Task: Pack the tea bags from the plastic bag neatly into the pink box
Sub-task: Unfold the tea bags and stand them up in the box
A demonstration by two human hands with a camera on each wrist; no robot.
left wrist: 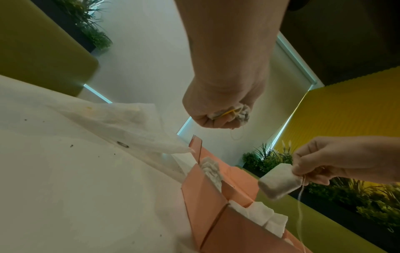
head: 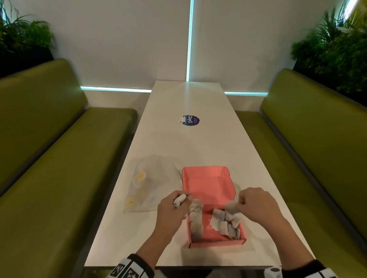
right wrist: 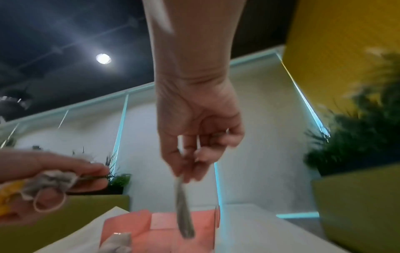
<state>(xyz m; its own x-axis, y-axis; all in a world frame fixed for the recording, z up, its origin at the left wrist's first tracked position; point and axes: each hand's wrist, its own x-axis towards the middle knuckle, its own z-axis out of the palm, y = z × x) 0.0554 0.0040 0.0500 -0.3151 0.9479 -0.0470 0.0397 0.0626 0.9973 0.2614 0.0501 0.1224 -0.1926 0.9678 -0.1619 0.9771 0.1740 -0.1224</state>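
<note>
An open pink box (head: pixel 210 236) sits on the white table (head: pixel 189 142) near its front edge, with a row of tea bags (head: pixel 196 220) along its left wall and several more tea bags (head: pixel 225 222) on its right side. My left hand (head: pixel 171 210) hovers at the box's left edge and grips a bunch of tea bags (left wrist: pixel 236 113) with strings and yellow tags. My right hand (head: pixel 255 205) pinches one tea bag (left wrist: pixel 279 183) by its top corner above the box's right side; this tea bag (right wrist: pixel 184 210) hangs edge-on over the box (right wrist: pixel 160 227).
A crumpled clear plastic bag (head: pixel 151 184) lies left of the box, with yellow tags showing inside. A round blue sticker (head: pixel 190 121) is farther up the table. Green benches (head: pixel 53 165) flank the table on both sides, and plants stand behind them.
</note>
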